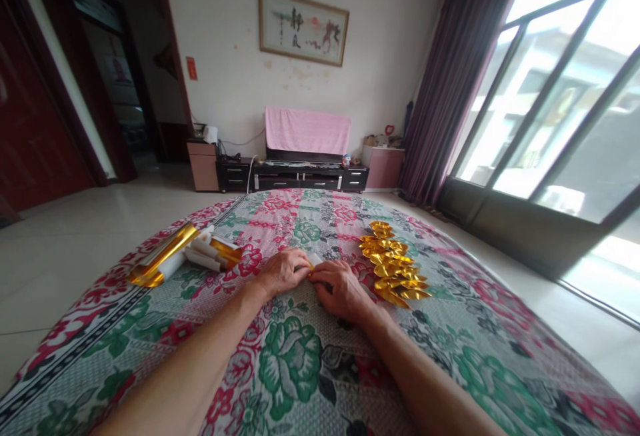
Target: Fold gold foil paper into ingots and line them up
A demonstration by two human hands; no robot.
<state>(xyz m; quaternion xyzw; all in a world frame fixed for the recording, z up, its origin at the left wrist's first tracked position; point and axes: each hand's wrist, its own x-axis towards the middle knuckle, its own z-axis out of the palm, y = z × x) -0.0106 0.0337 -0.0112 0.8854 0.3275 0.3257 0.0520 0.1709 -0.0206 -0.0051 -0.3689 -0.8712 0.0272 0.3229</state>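
In the middle of the table, both hands meet over a small sheet of gold-and-white paper [315, 259]. My left hand [287, 271] is closed, its fingertips pinching the paper's left side. My right hand [341, 287] is closed on the right side, thumb and fingers pressed to a narrow gold edge. The fingers hide most of the sheet. To the right lies a row of folded gold paper pieces [395, 266], overlapping one another. On the left, curled gold foil paper sheets [167, 256] with white backs lie in a loose pile.
A flowered cloth [290, 363] covers the round table. Beyond it stand a low black cabinet [310, 176] and a pink cloth [307, 129] draped over something flat. Glass doors [550, 103] with a purple curtain [445, 76] are at right, a dark doorway [120, 89] at left.
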